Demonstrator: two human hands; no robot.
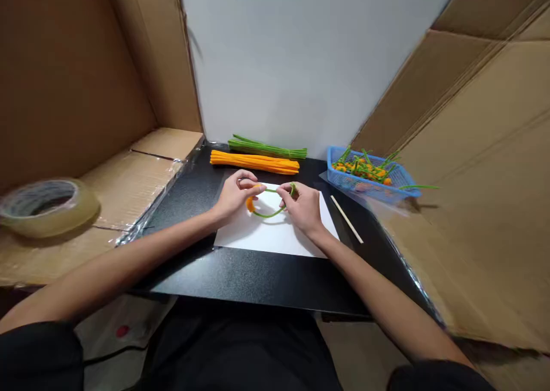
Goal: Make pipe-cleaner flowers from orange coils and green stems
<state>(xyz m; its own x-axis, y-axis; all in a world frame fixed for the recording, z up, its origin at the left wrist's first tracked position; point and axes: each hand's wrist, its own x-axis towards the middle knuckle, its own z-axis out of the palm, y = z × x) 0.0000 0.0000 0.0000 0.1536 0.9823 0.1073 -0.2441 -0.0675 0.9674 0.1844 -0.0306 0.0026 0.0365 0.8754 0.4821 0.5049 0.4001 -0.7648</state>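
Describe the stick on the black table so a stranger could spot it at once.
On the black table lies a white sheet. Just right of it, nearer than the blue basket, rests the stick: single, straight and pale, unlike the green bundle and orange bundle beyond.

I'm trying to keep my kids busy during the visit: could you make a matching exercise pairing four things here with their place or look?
Things:
1. Bent green strand
2. Basket
3. Tape roll
4. Pale stick

Places or looks:
A. Straight, lying on the black table
B. On the cardboard at the left
C. Over the white sheet
D. Blue, with green and orange pieces inside

Pairs: 1-C, 2-D, 3-B, 4-A
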